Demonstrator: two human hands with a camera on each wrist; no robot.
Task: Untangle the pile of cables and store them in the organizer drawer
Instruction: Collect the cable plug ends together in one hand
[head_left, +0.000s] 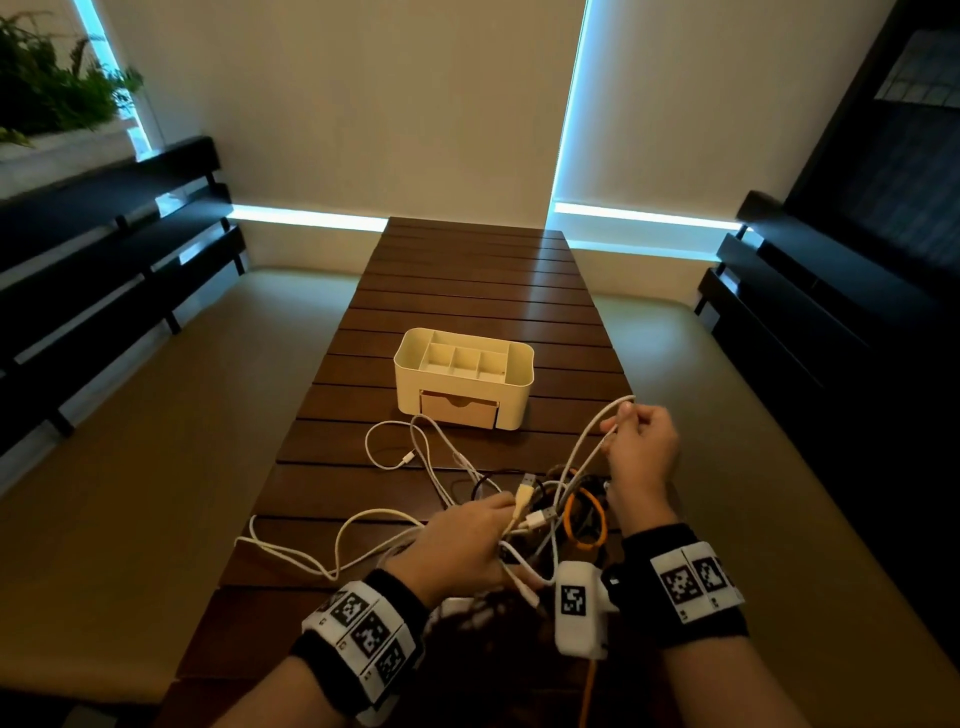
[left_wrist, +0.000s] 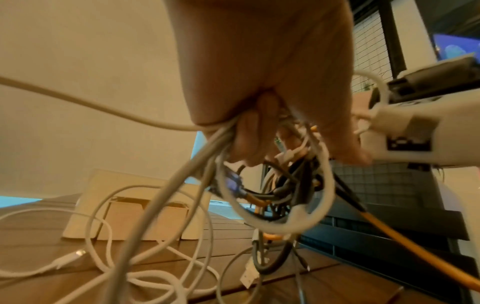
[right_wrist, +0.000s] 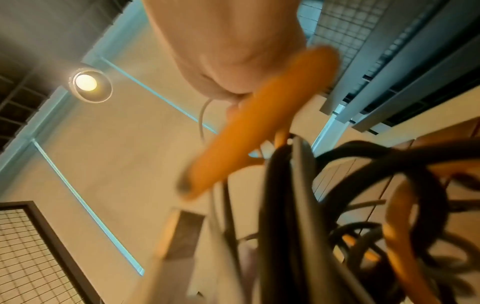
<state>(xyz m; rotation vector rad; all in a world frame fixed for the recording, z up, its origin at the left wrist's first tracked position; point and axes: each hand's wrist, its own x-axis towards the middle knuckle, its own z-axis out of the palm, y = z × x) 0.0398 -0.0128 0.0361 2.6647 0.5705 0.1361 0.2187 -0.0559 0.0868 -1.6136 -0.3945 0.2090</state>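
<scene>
A tangle of white, black, grey and orange cables (head_left: 566, 509) lies on the slatted wooden table (head_left: 467, 280) in front of me. My left hand (head_left: 467, 540) grips a bunch of white and grey cables (left_wrist: 215, 139) at the tangle's near left. Above the tangle's right side, my raised right hand (head_left: 641, 441) pinches a loop of white cable (head_left: 597, 426). The cream organizer (head_left: 464, 375) stands beyond the pile, its tan drawer (head_left: 460, 409) pushed in. In the right wrist view a blurred orange cable (right_wrist: 259, 127) and black cables (right_wrist: 291, 205) hang close to the lens.
Loose white cable loops (head_left: 337, 551) trail left toward the table's edge, and another with a small plug (head_left: 408, 458) lies near the drawer. Dark benches (head_left: 104, 260) flank the table on both sides. A plant (head_left: 47, 83) sits at the far left.
</scene>
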